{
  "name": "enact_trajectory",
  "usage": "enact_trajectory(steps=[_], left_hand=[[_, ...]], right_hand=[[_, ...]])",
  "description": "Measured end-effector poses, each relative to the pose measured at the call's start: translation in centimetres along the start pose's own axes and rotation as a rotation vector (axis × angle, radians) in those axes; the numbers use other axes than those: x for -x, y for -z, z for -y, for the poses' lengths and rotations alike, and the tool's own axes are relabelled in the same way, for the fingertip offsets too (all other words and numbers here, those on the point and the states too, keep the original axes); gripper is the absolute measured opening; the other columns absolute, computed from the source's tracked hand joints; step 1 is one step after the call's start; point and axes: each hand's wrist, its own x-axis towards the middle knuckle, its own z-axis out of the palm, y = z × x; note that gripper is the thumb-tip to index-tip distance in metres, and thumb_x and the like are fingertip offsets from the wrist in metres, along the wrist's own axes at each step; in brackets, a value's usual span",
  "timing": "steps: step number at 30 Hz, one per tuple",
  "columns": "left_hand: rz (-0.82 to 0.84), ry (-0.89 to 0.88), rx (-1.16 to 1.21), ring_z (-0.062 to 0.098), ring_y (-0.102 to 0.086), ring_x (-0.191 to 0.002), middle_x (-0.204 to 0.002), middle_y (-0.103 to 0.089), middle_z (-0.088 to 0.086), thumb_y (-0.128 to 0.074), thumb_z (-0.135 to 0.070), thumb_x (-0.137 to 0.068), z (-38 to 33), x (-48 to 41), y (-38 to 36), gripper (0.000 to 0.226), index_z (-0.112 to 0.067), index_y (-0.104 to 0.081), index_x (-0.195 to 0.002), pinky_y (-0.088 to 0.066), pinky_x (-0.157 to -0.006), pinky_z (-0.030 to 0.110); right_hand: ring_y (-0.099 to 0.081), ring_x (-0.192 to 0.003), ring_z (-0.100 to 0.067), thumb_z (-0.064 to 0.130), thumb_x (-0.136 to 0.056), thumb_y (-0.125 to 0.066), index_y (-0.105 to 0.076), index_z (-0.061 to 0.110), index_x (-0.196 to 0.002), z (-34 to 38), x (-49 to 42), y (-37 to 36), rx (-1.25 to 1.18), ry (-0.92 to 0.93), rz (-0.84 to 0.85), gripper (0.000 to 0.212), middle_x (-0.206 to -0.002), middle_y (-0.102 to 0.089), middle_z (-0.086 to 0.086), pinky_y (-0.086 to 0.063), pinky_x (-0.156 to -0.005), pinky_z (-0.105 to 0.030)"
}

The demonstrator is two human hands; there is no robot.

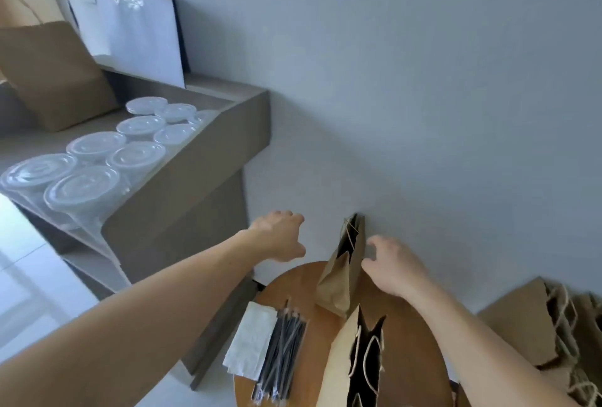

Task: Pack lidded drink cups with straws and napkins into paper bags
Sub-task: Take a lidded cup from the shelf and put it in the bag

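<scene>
A brown paper bag (342,279) with cord handles stands at the far edge of a round wooden table (312,276). My right hand (394,266) pinches the bag's upper right edge. My left hand (280,234) hovers left of the bag with fingers curled and apart, holding nothing. A second, lighter bag (338,361) stands open nearer to me. White napkins (250,341) and a bundle of wrapped black straws (283,351) lie at the table's left. Several clear lidded cups (84,188) stand on the grey counter at the left.
The grey counter (195,165) juts out on the left, with a brown bag (55,74) and white sheets (143,35) at its back. Several more paper bags (534,325) lie at the lower right. A plain wall rises right behind the table.
</scene>
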Motion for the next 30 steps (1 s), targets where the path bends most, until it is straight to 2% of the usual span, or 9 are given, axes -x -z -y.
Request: enact_trajectory(steps=[3, 7, 12, 14, 19, 22, 26, 30], left_hand=[[-0.087, 0.057, -0.006, 0.027, -0.044, -0.126, -0.137, -0.048, 0.004, -0.055, -0.036, -0.088, 2.9, 1.8, 4.4, 0.058, -0.017, -0.040, -0.141, -0.043, -0.100, 0.043], [-0.155, 0.121, -0.009, 0.027, -0.043, -0.126, -0.136, -0.048, 0.004, -0.055, -0.036, -0.087, 7.5, 3.6, 8.5, 0.056, -0.018, -0.042, -0.139, -0.042, -0.101, 0.041], [-0.269, 0.167, 0.010, 0.027, -0.046, -0.122, -0.132, -0.050, 0.003, -0.056, -0.036, -0.085, 14.8, 4.6, 12.8, 0.053, -0.019, -0.047, -0.134, -0.043, -0.086, 0.038], [-0.315, 0.182, 0.020, 0.026, -0.045, -0.124, -0.136, -0.050, 0.001, -0.056, -0.036, -0.084, 18.3, 4.7, 14.5, 0.057, -0.022, -0.045, -0.138, -0.042, -0.084, 0.037], [-0.420, 0.246, 0.054, 0.024, -0.040, -0.133, -0.146, -0.044, 0.000, -0.056, -0.040, -0.087, 28.2, 4.8, 18.3, 0.063, -0.025, -0.039, -0.145, -0.038, -0.091, 0.035], [-0.402, 0.303, 0.056, 0.025, -0.041, -0.131, -0.146, -0.043, -0.001, -0.056, -0.041, -0.087, 33.5, 4.5, 19.3, 0.064, -0.027, -0.036, -0.147, -0.037, -0.087, 0.034], [-0.400, 0.321, 0.073, 0.026, -0.050, -0.122, -0.136, -0.050, 0.001, -0.057, -0.044, -0.087, 38.8, 3.7, 19.9, 0.055, -0.024, -0.047, -0.138, -0.042, -0.086, 0.035], [-0.362, 0.327, 0.076, 0.024, -0.047, -0.124, -0.138, -0.047, -0.001, -0.058, -0.043, -0.089, 42.5, 2.5, 20.0, 0.063, -0.026, -0.037, -0.146, -0.043, -0.088, 0.035]], right_hand=[[-0.051, -0.124, -0.027, 0.030, -0.093, -0.053, -0.051, 0.017, -0.136, 5.0, -2.2, 2.1, 0.007, 0.105, -0.038, 0.044, -0.139, -0.051, -0.007, -0.043, -0.098, -0.036], [-0.045, -0.133, -0.025, 0.037, -0.094, -0.052, -0.040, 0.019, -0.146, 11.2, -4.3, 3.9, 0.044, 0.208, -0.034, 0.057, -0.148, -0.045, -0.005, -0.039, -0.106, -0.037], [-0.048, -0.131, -0.026, 0.037, -0.092, -0.055, -0.045, 0.017, -0.143, 19.7, -6.7, 5.4, 0.083, 0.320, -0.123, 0.056, -0.145, -0.050, -0.007, -0.041, -0.104, -0.036], [-0.050, -0.129, -0.026, 0.035, -0.091, -0.056, -0.048, 0.018, -0.140, 23.7, -7.8, 5.9, 0.069, 0.366, -0.166, 0.053, -0.143, -0.052, -0.007, -0.042, -0.103, -0.035], [-0.052, -0.123, -0.023, 0.039, -0.090, -0.056, -0.052, 0.021, -0.135, 33.8, -11.4, 6.6, 0.031, 0.473, -0.232, 0.048, -0.136, -0.054, -0.003, -0.045, -0.096, -0.035], [-0.052, -0.123, -0.022, 0.038, -0.089, -0.055, -0.051, 0.021, -0.136, 39.6, -14.8, 6.5, 0.064, 0.514, -0.215, 0.050, -0.138, -0.053, -0.001, -0.043, -0.095, -0.033], [-0.053, -0.121, -0.023, 0.037, -0.086, -0.058, -0.051, 0.018, -0.134, 46.7, -19.5, 5.0, 0.105, 0.534, -0.153, 0.052, -0.137, -0.054, -0.003, -0.045, -0.093, -0.034], [-0.055, -0.108, -0.023, 0.046, -0.080, -0.062, -0.051, 0.021, -0.130, 52.2, -23.7, 2.9, 0.171, 0.518, -0.046, 0.057, -0.125, -0.060, -0.001, -0.046, -0.085, -0.035]])
